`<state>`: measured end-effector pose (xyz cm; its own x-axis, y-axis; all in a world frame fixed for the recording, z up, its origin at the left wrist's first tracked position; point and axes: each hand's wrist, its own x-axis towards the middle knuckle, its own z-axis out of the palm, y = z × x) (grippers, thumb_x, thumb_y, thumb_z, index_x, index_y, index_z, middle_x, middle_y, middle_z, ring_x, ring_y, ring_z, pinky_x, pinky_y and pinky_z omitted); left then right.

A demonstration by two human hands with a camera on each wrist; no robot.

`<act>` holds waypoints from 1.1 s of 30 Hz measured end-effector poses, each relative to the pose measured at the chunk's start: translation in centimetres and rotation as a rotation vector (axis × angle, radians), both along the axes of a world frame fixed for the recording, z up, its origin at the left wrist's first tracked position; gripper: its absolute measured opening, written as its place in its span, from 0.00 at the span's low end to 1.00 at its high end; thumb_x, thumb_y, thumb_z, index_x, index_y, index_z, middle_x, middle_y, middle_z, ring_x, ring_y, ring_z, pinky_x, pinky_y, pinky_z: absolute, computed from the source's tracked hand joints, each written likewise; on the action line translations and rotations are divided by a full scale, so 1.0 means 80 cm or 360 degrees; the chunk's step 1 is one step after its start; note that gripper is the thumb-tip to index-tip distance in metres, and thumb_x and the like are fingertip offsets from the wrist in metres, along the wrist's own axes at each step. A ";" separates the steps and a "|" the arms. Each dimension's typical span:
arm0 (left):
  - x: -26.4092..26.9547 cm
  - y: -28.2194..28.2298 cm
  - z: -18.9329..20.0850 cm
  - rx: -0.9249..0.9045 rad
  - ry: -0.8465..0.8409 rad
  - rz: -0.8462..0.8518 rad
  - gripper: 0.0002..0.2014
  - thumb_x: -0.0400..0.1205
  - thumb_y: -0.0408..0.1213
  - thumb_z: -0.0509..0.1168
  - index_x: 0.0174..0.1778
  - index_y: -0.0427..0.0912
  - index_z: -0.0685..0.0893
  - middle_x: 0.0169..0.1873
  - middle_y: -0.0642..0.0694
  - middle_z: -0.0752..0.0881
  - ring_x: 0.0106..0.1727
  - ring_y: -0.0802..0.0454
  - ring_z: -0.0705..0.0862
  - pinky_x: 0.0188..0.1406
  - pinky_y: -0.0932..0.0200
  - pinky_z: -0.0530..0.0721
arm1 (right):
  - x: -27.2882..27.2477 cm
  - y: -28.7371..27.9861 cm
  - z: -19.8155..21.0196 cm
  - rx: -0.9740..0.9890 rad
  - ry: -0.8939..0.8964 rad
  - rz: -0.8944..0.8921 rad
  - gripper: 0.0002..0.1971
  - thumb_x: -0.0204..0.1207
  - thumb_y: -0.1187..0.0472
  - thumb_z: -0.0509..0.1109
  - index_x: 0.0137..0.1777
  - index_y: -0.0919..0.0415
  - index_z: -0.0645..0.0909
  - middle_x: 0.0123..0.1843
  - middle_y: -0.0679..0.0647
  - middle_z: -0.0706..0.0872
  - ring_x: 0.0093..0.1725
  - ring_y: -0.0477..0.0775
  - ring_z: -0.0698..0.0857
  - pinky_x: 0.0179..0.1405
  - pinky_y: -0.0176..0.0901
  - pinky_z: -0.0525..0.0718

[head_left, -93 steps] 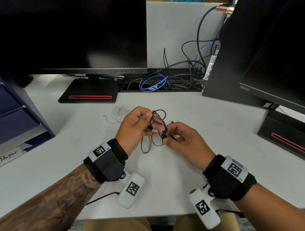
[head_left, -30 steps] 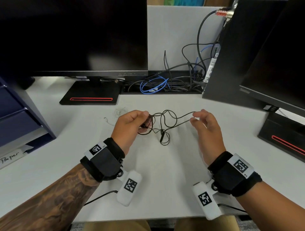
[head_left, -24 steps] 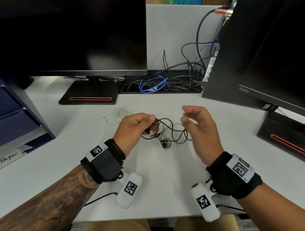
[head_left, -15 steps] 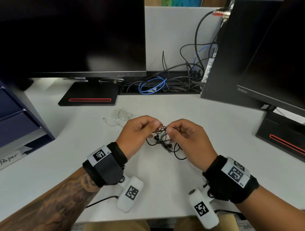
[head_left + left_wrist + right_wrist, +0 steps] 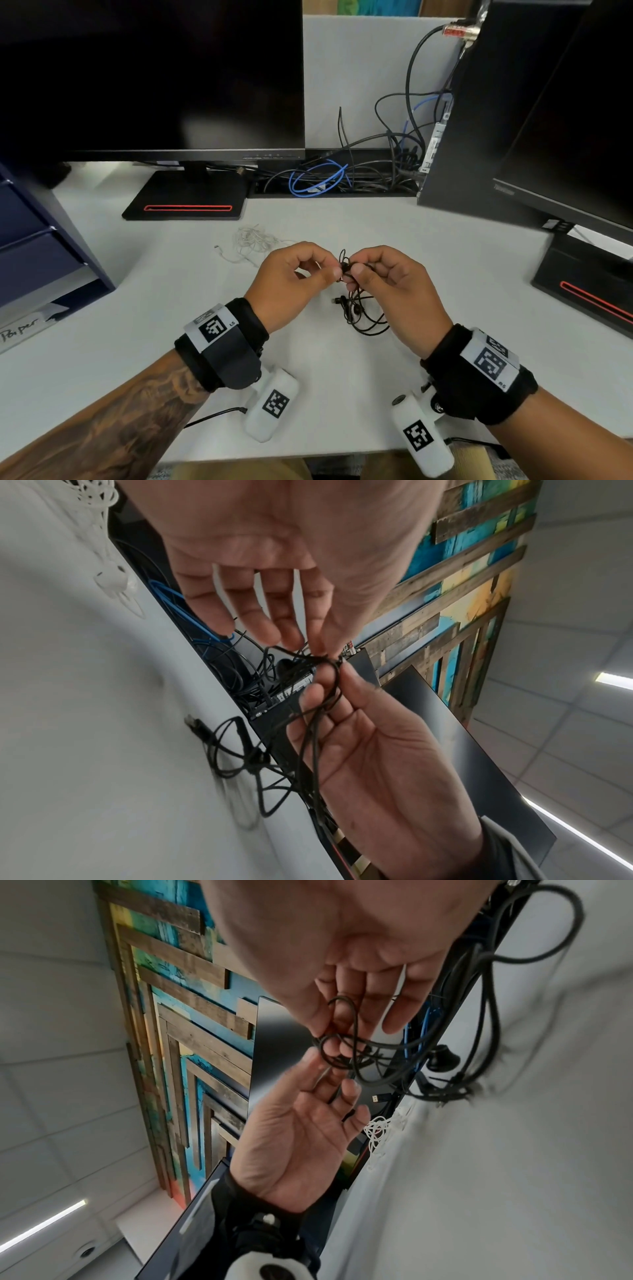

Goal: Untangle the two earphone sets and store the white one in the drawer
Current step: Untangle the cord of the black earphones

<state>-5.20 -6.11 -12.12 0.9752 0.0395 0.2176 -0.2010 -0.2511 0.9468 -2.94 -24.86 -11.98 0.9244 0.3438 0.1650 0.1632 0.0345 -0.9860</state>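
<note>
One black earphone set (image 5: 356, 301) hung in loops above the desk (image 5: 445, 260), pinched at its knot by the left hand (image 5: 291, 281) and the right hand (image 5: 390, 284). One white earphone set (image 5: 251, 241) lay apart, beyond the left hand.

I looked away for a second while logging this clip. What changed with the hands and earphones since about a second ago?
The right hand, then spread out to the right stretching the black earphones, came back in and now pinches them beside the left hand, which kept its hold. The cord again hangs bunched. The white earphones stayed on the desk.
</note>
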 end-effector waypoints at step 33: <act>0.001 0.003 0.003 -0.0240 0.0213 0.0011 0.10 0.81 0.44 0.71 0.51 0.42 0.88 0.30 0.42 0.77 0.30 0.54 0.72 0.37 0.56 0.80 | 0.009 -0.003 -0.009 0.0001 0.0226 -0.0138 0.09 0.86 0.62 0.67 0.46 0.64 0.83 0.37 0.50 0.88 0.38 0.46 0.85 0.42 0.38 0.84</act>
